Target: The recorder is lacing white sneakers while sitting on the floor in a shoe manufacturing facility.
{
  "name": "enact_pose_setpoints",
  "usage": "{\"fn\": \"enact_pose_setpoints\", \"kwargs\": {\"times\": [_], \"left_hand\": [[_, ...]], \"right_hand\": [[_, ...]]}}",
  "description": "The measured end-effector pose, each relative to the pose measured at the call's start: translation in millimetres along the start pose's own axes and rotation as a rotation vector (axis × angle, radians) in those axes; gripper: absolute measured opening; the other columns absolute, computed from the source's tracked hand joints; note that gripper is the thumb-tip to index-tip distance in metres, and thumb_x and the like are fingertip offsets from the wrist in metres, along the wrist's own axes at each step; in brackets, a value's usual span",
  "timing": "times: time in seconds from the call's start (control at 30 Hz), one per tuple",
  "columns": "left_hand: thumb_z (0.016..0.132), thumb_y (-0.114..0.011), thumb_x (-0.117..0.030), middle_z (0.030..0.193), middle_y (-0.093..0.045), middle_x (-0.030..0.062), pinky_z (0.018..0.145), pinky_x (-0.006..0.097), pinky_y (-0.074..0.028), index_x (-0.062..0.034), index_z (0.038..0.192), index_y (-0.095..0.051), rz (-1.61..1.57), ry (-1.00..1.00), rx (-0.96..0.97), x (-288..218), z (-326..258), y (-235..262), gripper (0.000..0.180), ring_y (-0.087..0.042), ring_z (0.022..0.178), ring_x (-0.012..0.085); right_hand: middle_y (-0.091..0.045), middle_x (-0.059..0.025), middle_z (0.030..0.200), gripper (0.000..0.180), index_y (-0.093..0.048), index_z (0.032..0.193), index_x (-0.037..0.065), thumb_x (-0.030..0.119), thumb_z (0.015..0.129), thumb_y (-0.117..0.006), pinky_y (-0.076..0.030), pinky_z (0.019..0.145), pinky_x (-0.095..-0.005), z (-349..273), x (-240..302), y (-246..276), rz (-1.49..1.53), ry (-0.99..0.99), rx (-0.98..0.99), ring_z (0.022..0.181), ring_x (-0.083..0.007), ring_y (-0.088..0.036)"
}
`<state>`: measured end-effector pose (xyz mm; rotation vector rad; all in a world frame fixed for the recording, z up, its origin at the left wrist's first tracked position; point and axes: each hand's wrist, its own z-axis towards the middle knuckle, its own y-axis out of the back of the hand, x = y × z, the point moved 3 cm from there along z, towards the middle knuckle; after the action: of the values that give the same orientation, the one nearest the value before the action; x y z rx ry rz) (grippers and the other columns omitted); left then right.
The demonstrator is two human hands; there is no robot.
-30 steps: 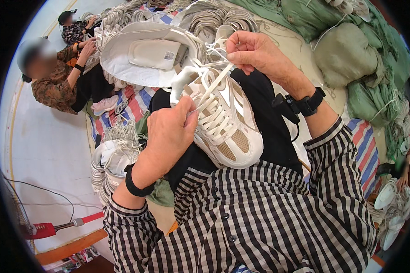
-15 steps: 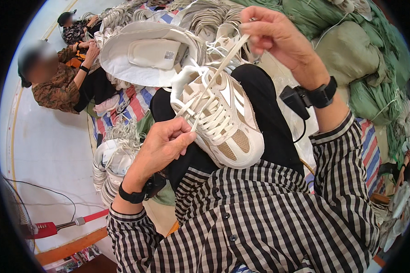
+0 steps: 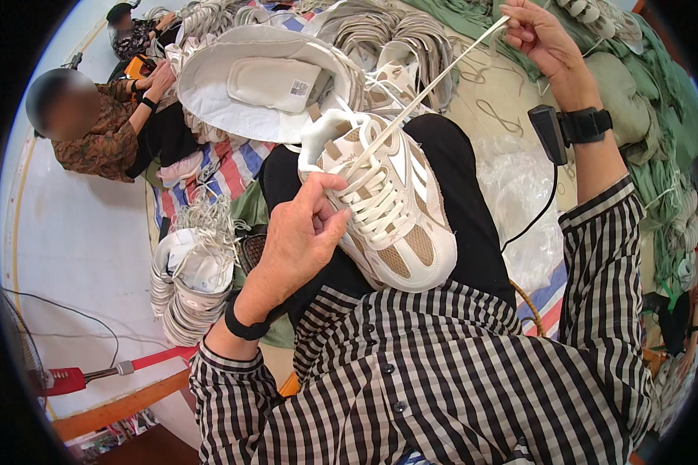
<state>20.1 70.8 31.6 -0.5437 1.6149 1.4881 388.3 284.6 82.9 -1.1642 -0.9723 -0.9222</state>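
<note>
Sneaker (image 3: 388, 209): white and beige, resting on the lap over dark trousers, toe toward the body, heel and tongue away; likely light, with a soft upper and mesh panels over a stiffer sole.
Shoelace (image 3: 434, 81): flat, white, drawn taut from the top eyelets of the sneaker up and to the right; limp and thin by the look of it, apt to slip through a loose pinch, best taken near its end.
Left hand (image 3: 298, 240): pressed against the left side of the sneaker, fingers curled, thumb and forefinger closed on the lacing by the upper eyelets; steadies the sneaker.
Right hand (image 3: 539, 31): raised well above and to the right of the sneaker, fingers pinched shut on the far end of the shoelace; black wrist strap with a small device below it.
Where to take hold: sides of the sole or the heel for the sneaker, judged firmest; mesh and tongue likely to give.
Behind the sneaker: large white insole-like piece (image 3: 271, 81), just beyond the heel.
Left of the sneaker: stack of white soles (image 3: 186, 287) on the floor; further left, another person (image 3: 93, 132) seated.
Right of the sneaker: green sacks (image 3: 659, 139), well apart.
</note>
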Motion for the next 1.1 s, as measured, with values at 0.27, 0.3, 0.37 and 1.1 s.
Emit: {"fn": "enact_pose_setpoints", "kwargs": {"times": [0.27, 0.3, 0.37, 1.1], "left_hand": [[0.085, -0.067, -0.004, 0.060, -0.051, 0.0059, 0.051, 0.033, -0.042, -0.0057, 0.118, -0.055, 0.196, -0.074, -0.024, -3.3, -5.2, 3.4, 0.035, -0.053, 0.051, 0.0181], [0.085, -0.068, -0.004, 0.062, -0.052, 0.0054, 0.051, 0.032, -0.042, -0.0054, 0.117, -0.055, 0.185, -0.092, -0.098, -3.3, -5.7, 5.8, 0.035, -0.052, 0.051, 0.0174], [0.084, -0.069, -0.002, 0.065, -0.054, 0.0045, 0.051, 0.031, -0.042, -0.0047, 0.117, -0.057, 0.161, -0.135, -0.239, -3.3, -8.0, 11.9, 0.035, -0.051, 0.051, 0.0160], [0.082, -0.059, -0.001, 0.078, -0.065, 0.0073, 0.065, 0.030, -0.049, -0.0003, 0.088, -0.057, -0.164, -0.004, -0.064, 15.3, 18.9, 33.0, 0.007, -0.064, 0.072, 0.0174]], "right_hand": [[-0.058, 0.0013, 0.068, 0.006, -0.064, 0.087, 0.008, 0.013, 0.089, -0.068, -0.042, 0.047, -0.0234, 23.6, -47.5, 26.1, -0.316, -0.100, -0.097, 0.050, -0.0067, -0.046], [-0.061, 0.0005, 0.071, 0.007, -0.064, 0.087, 0.008, 0.014, 0.088, -0.067, -0.042, 0.047, -0.0257, 17.7, -59.7, 23.0, -0.421, -0.157, -0.096, 0.051, -0.0086, -0.048], [-0.062, 0.0010, 0.074, 0.007, -0.066, 0.092, 0.008, 0.014, 0.089, -0.065, -0.043, 0.047, -0.0259, 5.6, -71.6, 11.2, -0.628, -0.170, -0.077, 0.054, -0.0086, -0.051], [-0.060, -0.0108, 0.080, 0.012, -0.058, 0.092, 0.001, 0.008, 0.085, -0.066, -0.049, 0.064, -0.0364, -165.1, -69.9, -173.1, -0.866, 0.148, 0.522, 0.074, -0.0248, -0.062]]}}
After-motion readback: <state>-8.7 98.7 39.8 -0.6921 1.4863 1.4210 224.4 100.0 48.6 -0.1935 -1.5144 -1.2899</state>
